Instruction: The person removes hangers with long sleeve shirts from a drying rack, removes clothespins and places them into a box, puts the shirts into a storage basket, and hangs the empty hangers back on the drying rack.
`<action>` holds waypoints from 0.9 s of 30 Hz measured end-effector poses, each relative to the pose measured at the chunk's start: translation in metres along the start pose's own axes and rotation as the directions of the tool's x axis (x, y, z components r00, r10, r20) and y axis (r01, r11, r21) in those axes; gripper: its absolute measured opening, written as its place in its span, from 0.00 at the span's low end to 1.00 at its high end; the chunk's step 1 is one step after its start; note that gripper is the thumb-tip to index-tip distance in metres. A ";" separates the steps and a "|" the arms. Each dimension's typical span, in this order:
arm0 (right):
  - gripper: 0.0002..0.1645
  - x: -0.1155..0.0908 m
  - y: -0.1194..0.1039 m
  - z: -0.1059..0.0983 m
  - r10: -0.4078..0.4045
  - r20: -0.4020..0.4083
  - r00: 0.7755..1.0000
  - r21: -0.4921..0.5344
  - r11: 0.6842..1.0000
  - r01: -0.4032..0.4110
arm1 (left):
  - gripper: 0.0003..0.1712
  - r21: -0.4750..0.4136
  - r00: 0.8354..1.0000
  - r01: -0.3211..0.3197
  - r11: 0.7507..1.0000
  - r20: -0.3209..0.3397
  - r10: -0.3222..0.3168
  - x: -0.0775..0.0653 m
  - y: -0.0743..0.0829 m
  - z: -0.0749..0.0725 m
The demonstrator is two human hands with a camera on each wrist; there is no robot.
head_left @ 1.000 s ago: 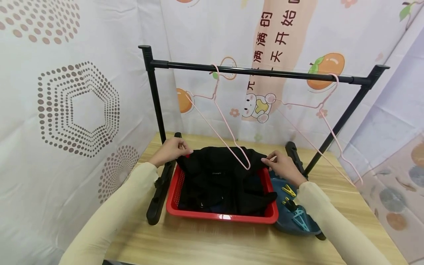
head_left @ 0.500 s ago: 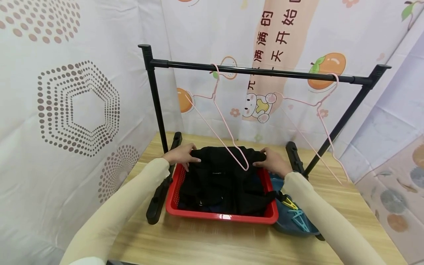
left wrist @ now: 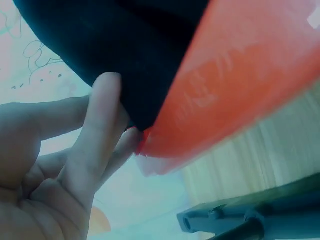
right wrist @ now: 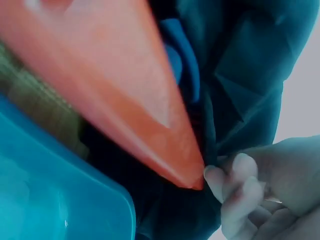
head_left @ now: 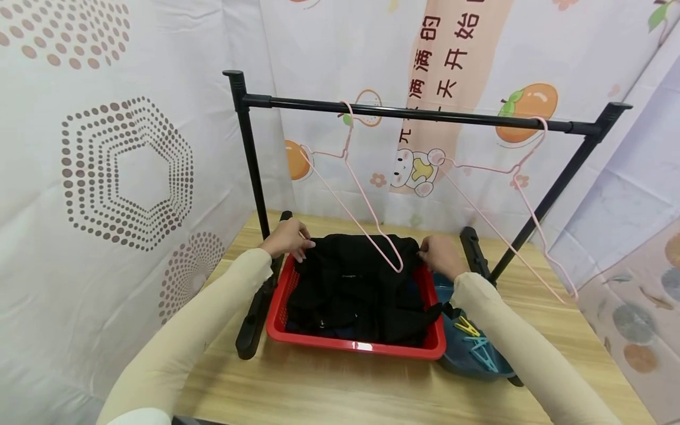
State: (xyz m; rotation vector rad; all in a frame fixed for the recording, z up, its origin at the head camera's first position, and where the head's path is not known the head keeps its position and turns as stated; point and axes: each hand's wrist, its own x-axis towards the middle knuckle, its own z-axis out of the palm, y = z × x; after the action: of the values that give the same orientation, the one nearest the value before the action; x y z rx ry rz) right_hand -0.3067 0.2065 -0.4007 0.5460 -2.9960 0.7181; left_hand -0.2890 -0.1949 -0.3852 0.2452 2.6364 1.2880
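Observation:
A black garment [head_left: 347,254] with a small white logo lies bunched in a red plastic basket [head_left: 356,347], its upper part draped over the far rim. At the basket's far left corner my left hand [head_left: 289,238] pinches the garment's edge between thumb and fingers; the left wrist view shows the fingers [left wrist: 102,100] against the dark cloth. My right hand [head_left: 442,255] grips the opposite edge at the far right corner. In the right wrist view its fingertips [right wrist: 215,177] meet the cloth beside the basket's corner. Something blue [right wrist: 182,60] shows under the garment there.
A black clothes rack [head_left: 425,114] spans the table [head_left: 319,389] above the basket. Two pink hangers hang from its bar, the left hanger [head_left: 366,195] dangling in front of the garment and the right hanger [head_left: 531,212] nearer the right post. A blue basin [head_left: 462,357] holds yellow and blue clothespins.
Both hands have shifted along the garment's far edge, the right inward and regripping the cloth, the left slightly inward. The right hanger has swung back and forth. The garment stays in the basket.

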 end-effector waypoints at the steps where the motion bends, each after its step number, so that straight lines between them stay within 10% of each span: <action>1: 0.07 0.000 0.001 -0.001 0.000 0.004 1.000 0.023 1.000 0.000 | 0.13 -0.012 1.000 0.007 1.000 -0.001 -0.007 0.001 0.000 -0.001; 12: 0.06 -0.009 -0.013 -0.007 -0.046 0.031 0.998 0.350 0.936 0.032 | 0.26 -0.122 0.995 0.080 0.989 0.077 -0.071 0.008 -0.011 0.000; 18: 0.11 -0.018 -0.029 -0.016 -0.088 0.011 0.996 0.472 0.879 0.073 | 0.12 0.010 0.993 0.108 0.994 0.053 -0.109 0.003 -0.009 0.003; 27: 0.09 -0.050 -0.053 -0.037 -0.342 -0.033 0.939 0.565 0.769 0.300 | 0.15 0.027 0.992 0.108 0.994 0.065 -0.109 0.000 -0.003 0.003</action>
State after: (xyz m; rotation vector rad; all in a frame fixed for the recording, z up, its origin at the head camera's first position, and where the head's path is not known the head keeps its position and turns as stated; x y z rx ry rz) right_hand -0.2442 0.1959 -0.3489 1.0893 -2.5894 1.5793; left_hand -0.2887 -0.1946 -0.3891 0.1426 2.5721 1.1951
